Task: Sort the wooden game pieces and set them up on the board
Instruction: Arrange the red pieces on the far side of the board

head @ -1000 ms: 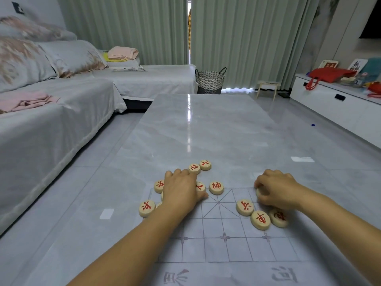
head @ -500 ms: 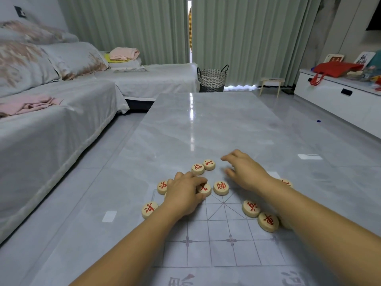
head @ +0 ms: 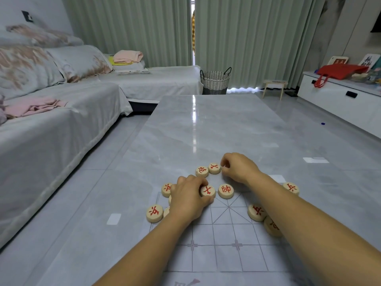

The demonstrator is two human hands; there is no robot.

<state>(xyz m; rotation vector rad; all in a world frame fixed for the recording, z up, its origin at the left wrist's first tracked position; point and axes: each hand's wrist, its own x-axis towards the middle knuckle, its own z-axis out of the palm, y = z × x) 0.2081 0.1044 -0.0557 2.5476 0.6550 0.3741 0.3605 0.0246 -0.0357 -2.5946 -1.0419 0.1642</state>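
Note:
A thin board sheet with a printed grid lies on the grey table near me. Round wooden pieces with red characters are scattered at its far end: two beyond the board, one on its top line, others at the left and right. My left hand lies palm down, thumb and fingertips closed on a piece. My right hand is curled with its fingertips beside the farthest piece; whether it holds anything is hidden.
The glossy table stretches away from me. A covered sofa runs along the left. A woven basket and a small stool stand by the curtains. A white cabinet with a red bag is at the right.
My right hand left the pieces at the board's right side and moved forward and left to the two far pieces, curling its fingers. My left hand shifted slightly onto the piece beside it.

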